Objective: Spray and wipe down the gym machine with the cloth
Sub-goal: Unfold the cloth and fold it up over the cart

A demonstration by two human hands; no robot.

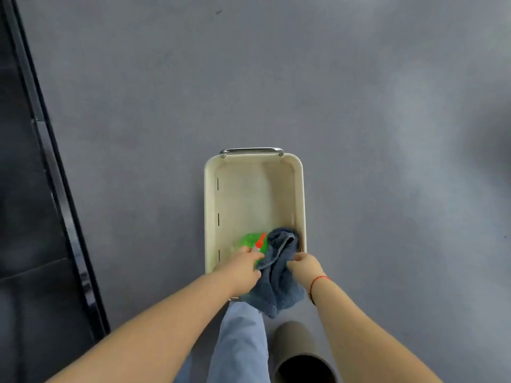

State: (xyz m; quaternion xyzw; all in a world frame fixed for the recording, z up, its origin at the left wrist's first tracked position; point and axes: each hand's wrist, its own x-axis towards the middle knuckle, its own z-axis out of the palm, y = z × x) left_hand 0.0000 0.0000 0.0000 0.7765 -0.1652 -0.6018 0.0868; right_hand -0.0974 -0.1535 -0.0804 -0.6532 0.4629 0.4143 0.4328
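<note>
On the grey floor point(276, 78), seen from straight above, a cream tray point(210, 189) stands with a metal handle point(251, 150) across its far end. A dark, black-edged machine frame point(41, 189) runs along the left side of the view, well apart from the tray.

Most of the tray's bottom is bare. In its near end lies a green spray bottle point(247, 240) with an orange nozzle point(260, 240), just beside a blue cloth point(279, 286). The cloth is bunched against the tray's right wall and drapes out over the near rim.

The left hand point(243, 265) reaches into the tray, its fingers point(250, 250) curled round the bottle's neck just below the nozzle, its thumb against the cloth. The right hand point(305, 265), a red string point(319, 280) on its wrist, pinches a fold of the cloth between curled fingers point(293, 264).

Below the tray show a leg in pale blue trousers point(240, 341) and a grey-brown boot point(298, 352).
</note>
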